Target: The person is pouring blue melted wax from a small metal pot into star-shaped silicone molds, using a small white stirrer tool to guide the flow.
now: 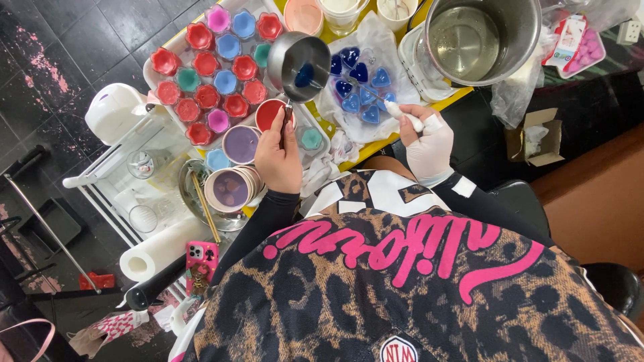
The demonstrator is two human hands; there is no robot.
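Observation:
My left hand (278,157) grips the handle of a small steel pouring pot (300,57), which holds blue liquid and is tilted over blue heart-shaped moulds (359,87) on a white sheet. My right hand (429,144), in a white glove, holds a thin white stick (400,112) whose tip reaches in among the hearts. A white tray (173,44) of small red, blue, teal and pink flower-shaped cups lies to the left of the pot.
A large steel pot (479,37) of clear liquid stands at the top right on a white base. Round tins with purple filling (231,188) sit near my left wrist. A paper roll (157,251), a pink phone (201,261) and a white rack (134,181) lie at the left.

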